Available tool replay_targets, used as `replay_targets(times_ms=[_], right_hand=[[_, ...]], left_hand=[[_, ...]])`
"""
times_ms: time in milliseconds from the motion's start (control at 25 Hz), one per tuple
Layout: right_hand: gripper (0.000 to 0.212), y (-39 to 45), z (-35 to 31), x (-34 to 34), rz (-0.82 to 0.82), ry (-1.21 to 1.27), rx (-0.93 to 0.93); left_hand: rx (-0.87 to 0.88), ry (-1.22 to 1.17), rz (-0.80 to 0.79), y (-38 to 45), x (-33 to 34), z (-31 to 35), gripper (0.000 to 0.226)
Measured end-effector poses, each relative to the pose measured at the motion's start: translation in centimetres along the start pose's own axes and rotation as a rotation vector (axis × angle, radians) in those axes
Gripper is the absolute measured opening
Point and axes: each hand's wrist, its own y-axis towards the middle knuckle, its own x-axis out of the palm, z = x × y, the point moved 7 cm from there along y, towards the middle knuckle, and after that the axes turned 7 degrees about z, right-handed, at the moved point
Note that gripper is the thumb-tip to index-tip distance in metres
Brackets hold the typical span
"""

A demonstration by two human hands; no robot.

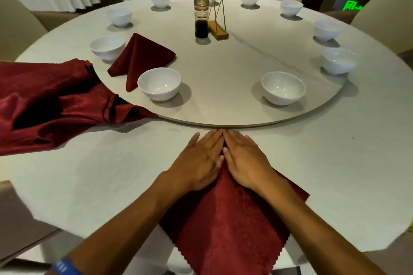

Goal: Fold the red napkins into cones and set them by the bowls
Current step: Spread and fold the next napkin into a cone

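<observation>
The fingers (214,140) of both hands lie straight and close together, flat on the cloth, their tips meeting just short of the turntable's edge. The left hand (196,161) and right hand (244,159) sit side by side on the far corner of a red napkin (225,225), pressing it down; I take it they are holding two flaps in to a centre line and flattening the crease so the fold keeps. The napkin lies as a diamond on the counter (89,174), its near corner hanging over the edge toward the person. One napkin already stands as a cone (138,58) on the turntable (223,87), between two bowls (159,83) on the left, so at least one place seems done. A loose heap of red cloth (51,100) lies at the left, part tucked under the turntable rim, likely the stock within reach. Ten white bowls ring the turntable, each upright and, as far as I can see in, empty. In the middle stand a jar (201,19) with dark liquid in its lower part and a wire stand (218,21).
</observation>
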Motion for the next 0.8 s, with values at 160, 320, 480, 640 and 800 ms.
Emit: replay_targets(times_ms=[160,320,480,640,800], right_hand=[[0.062,-5.0,4.2,0.9,-0.092,-0.149,0.047],[0.070,-13.4,9.4,-1.7,-0.114,-0.256,0.189],[0.060,-9.2,6.2,-3.7,0.134,-0.083,0.197],[0.037,-3.2,4.3,-3.5,0.159,0.032,0.249],[0.004,-2.6,5.1,-2.9,0.114,0.456,0.368]], left_hand=[[-0.015,-0.019,0.017,-0.6,1.8,-0.8,0.060],[-0.001,-0.006,0.033,-0.3,2.2,-1.0,0.061],[-0.073,-0.165,0.167,-1.5,-0.4,-0.7,0.059],[-0.501,-0.151,0.173,-4.3,-2.7,-5.4,0.038],[-0.516,-0.590,-0.006,-4.9,-2.7,-5.1,0.005]])
